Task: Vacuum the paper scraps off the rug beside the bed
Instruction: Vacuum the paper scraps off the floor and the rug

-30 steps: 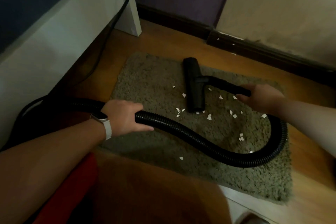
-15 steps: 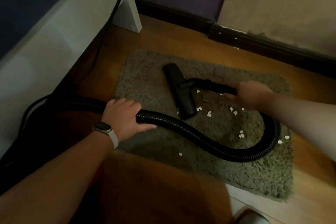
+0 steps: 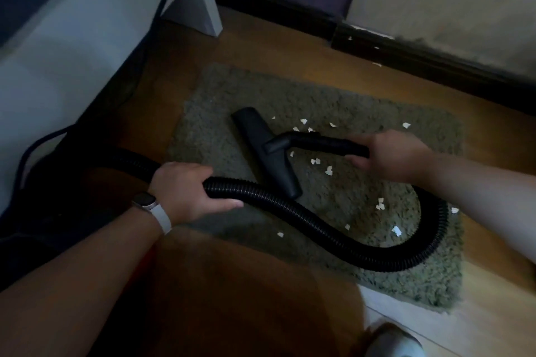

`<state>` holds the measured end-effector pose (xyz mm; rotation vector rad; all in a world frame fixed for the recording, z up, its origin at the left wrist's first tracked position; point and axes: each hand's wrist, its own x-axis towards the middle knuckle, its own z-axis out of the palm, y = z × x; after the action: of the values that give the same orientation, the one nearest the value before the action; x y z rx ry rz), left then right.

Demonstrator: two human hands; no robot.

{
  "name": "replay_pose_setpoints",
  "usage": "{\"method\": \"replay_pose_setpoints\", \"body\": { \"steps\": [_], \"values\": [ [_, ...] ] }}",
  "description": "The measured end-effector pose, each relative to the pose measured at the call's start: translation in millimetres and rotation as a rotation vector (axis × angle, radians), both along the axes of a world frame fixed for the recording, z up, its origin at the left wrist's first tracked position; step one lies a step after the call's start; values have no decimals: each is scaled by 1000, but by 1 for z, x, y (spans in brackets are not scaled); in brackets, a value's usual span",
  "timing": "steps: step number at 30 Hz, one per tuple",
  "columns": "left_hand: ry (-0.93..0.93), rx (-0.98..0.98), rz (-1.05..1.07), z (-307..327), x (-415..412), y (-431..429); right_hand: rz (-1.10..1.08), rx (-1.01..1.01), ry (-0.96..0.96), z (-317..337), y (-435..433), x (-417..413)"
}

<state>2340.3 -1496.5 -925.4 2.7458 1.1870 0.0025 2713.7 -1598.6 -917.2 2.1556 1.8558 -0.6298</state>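
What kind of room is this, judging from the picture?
Probably a bedroom in a home: a white bed frame stands at the left, a shaggy rug lies beside it on the wooden floor, and a dark skirting board runs along the wall.

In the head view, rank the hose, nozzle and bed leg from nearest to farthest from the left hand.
1. hose: gripped in the left hand, at the rug's left edge.
2. nozzle: on the rug, just right of that hand.
3. bed leg: far back, upper left.
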Motion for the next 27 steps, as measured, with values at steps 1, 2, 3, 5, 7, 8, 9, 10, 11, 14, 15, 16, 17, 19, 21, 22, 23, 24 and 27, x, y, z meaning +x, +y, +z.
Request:
{"method": "replay_pose_setpoints", "body": {
  "steps": [1, 2, 3, 5, 7, 8, 9, 10, 11, 14, 15, 16, 17, 19, 21, 22, 23, 24, 27],
  "values": [
    [-16, -8, 18, 0, 0, -3, 31, 4, -6, -3, 2, -2],
    [-24, -21, 37, -1, 0, -5, 51, 5, -13, -5, 3, -4],
    [-25, -37, 53, -2, 0, -7, 66, 2, -22, -7, 4, -4],
    [-23, -52, 82, -4, 1, -11, 83, 2, -39, -10, 5, -3],
    [-20, -67, 110, -4, 0, -13, 64, 12, -56, -12, 3, 3],
    [-18, -83, 122, -3, 0, -13, 37, 19, -65, -11, 1, 8],
    [-13, -93, 128, -2, 0, -14, -1, 26, -66, -10, -3, 14],
    [0, -96, 129, -1, -1, -15, -44, 33, -59, -9, -7, 21],
    [17, -98, 123, -1, 0, -17, -86, 36, -42, -8, -11, 26],
    [57, -104, 108, -4, 1, -22, -186, 16, -2, -5, -21, 37],
    [61, -103, 106, -5, 1, -23, -201, 11, 3, -3, -23, 38],
    [62, -104, 105, -6, 2, -23, -203, 12, 1, -2, -24, 36],
    [61, -106, 106, -6, 3, -23, -194, 20, -2, -2, -24, 34],
    [48, -106, 114, -6, 4, -19, -164, 24, -7, 1, -20, 25],
    [33, -88, 120, -5, 7, -16, -115, 6, -21, 4, -16, 14],
    [32, -80, 117, -4, 7, -14, -82, -3, -38, 4, -14, 8],
    [35, -76, 112, -4, 8, -14, -48, -7, -59, 4, -13, 3],
    [40, -72, 107, -5, 8, -14, -20, -6, -78, 4, -12, 0],
    [61, -59, 104, -5, 7, -16, 3, 10, -100, 0, -12, -1]
  ]
}}
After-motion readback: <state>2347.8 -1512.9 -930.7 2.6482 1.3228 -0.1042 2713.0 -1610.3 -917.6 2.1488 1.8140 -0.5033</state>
